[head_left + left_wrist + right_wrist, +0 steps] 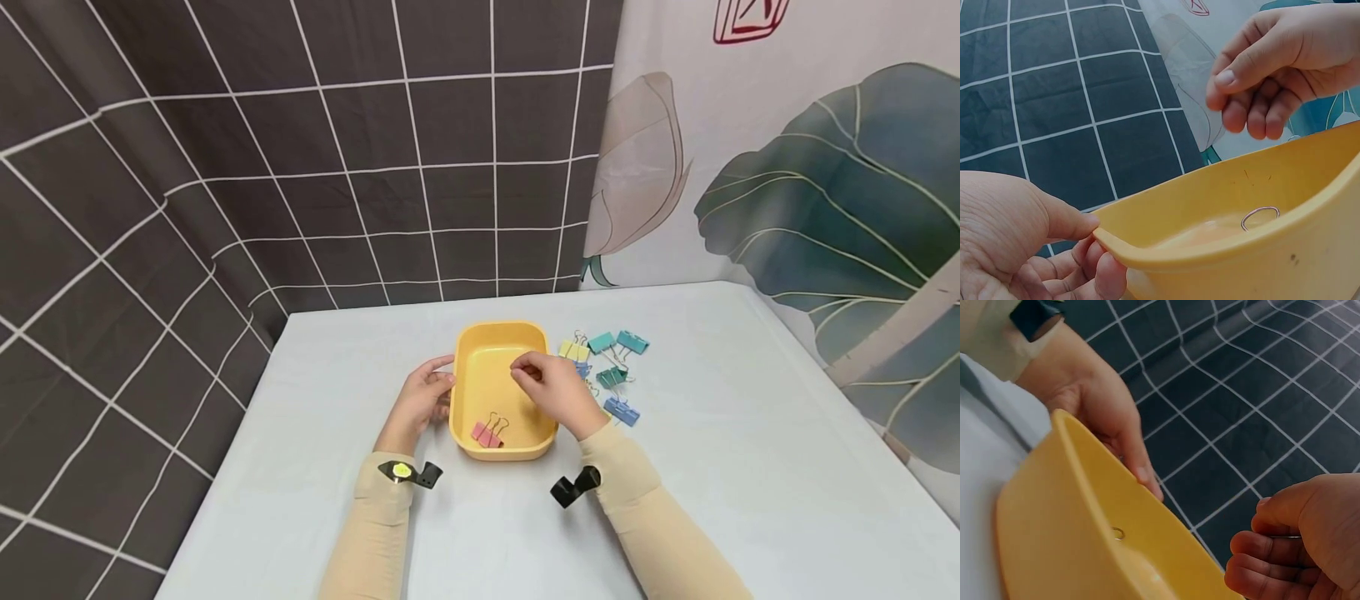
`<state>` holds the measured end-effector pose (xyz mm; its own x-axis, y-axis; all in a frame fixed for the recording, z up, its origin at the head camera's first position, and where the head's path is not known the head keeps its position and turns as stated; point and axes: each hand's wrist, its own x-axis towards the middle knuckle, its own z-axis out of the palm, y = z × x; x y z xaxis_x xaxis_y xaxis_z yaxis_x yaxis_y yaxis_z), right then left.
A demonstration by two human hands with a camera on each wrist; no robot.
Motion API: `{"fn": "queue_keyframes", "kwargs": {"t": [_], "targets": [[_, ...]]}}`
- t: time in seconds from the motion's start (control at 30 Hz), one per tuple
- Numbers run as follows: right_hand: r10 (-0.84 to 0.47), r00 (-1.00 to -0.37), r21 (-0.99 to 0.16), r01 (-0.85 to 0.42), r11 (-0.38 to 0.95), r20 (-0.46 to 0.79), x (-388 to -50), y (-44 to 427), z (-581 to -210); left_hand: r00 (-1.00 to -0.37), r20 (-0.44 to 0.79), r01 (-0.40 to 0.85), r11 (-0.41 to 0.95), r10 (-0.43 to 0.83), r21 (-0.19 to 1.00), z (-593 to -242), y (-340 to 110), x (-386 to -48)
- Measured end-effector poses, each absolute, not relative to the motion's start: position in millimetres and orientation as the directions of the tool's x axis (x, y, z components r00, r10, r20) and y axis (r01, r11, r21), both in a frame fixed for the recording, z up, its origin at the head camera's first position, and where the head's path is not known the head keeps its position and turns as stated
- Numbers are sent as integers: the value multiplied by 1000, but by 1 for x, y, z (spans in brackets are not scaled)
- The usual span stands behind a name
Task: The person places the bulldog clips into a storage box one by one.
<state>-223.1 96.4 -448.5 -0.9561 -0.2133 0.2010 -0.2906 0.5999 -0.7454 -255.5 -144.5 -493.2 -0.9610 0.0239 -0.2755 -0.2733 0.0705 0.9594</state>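
My left hand (423,396) grips the left rim of a yellow plastic tray (459,392), thumb on top and fingers beneath, as the left wrist view shows. A pink binder clip (489,435) lies in the tray's near end; one of its wire handles (1260,215) shows over the rim. Above the tray's right half hovers my right hand (555,387), its fingers loosely curled. Between its thumb and fingers (1260,550) I see nothing held. Right of the tray lie a yellow binder clip (574,351), teal binder clips (632,341) and a blue binder clip (622,411).
The white table (360,358) carries the tray near its middle. Behind it hangs a dark curtain with white grid lines (375,150), and a floral cloth (795,183) hangs at the right. My right forearm partly covers the near side of the clip group.
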Motion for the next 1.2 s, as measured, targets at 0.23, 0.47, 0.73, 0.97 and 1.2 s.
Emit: {"fn": "queue_keyframes", "kwargs": {"t": [0.23,0.47,0.73,0.97,1.2], "targets": [[-143,-970,-777,-242,581,195,-229,118,-445,-959,-281,-279,69,22,958,-493,-145,-256],[-69,-982,-804,-184,566,176,-237,141,-444,-958,-287,-285,73,20,956,-493,-145,-257],[63,-979,-850,-135,509,193,-248,175,-455,-959,-283,-281,70,26,957,-493,-145,-257],[222,-965,-903,-28,430,136,-255,202,-464,-960,-279,-276,60,30,959,-493,-145,-256],[289,-936,-845,-16,534,201,-264,228,-471,-958,-284,-282,55,33,958,-493,-145,-257]]}}
